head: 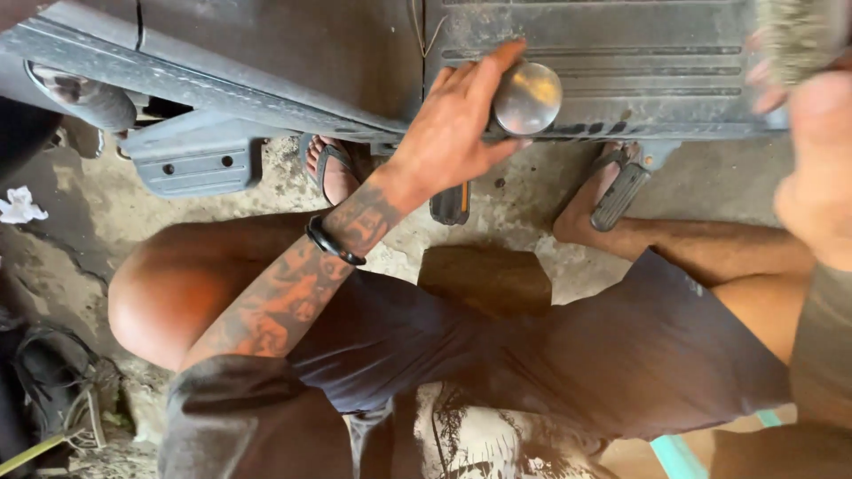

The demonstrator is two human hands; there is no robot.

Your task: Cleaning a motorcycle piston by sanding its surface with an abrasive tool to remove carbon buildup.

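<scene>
Rough concrete floor (524,208) under you, cracked and dusty, with you sat low on a small wooden stool (484,277) right up against a grey ribbed panel (621,62) of some dirty plastic bodywork. Your left hand (457,124) is up on that panel with the fingers (484,75) curled partway round a round shiny metal piece (527,98) that sits at the panel's lower edge, thumb underneath it, so it's a loose cupping grip on the metal piece rather than a tight clamp. Your right hand (821,177) is at the far right edge, blurred and very close to the camera, with something bristly like a brush (799,35) just above it (I honestly can't tell whether the fingers are closed on the brush or not, it's too smeared). If you ask me, the thing to get right here is a steady left hand: keep the palm flat on the panel so the round piece doesn't wobble, and keep your thumb out from where the brush would land. A grey bracket (195,160) lies on the floor off to your left, well apart, and your sandalled feet (337,168) are tucked under the panel edge, so mind your toes.
</scene>
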